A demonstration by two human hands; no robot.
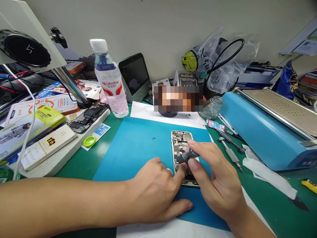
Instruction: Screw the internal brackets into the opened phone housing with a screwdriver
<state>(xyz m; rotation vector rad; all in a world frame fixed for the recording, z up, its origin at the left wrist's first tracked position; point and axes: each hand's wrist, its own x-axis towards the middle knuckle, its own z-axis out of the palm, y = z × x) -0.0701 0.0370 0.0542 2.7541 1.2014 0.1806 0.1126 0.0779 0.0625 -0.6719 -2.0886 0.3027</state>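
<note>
opened phone [182, 143] lies face up on blue mat [138, 142], 5 o'clock from view centre. right hand [219, 183]: thumb and fingers clamped on tilted screwdriver [186, 156] over phone. left hand [157, 181]: thumb and index apart, index at phone. glass jar [214, 107]: 1 o'clock of phone.

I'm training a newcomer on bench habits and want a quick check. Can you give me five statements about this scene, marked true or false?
1. The right hand holds a small dark tool. True.
2. The opened phone lies directly on white paper. False: the phone lies on the blue mat.
3. The water bottle stands uncapped. False: the bottle wears its white cap.
4. A glass jar stands left of the blue machine in this view. True.
5. The left hand is beside the bottle. False: the left hand has a finger over the phone.
</note>
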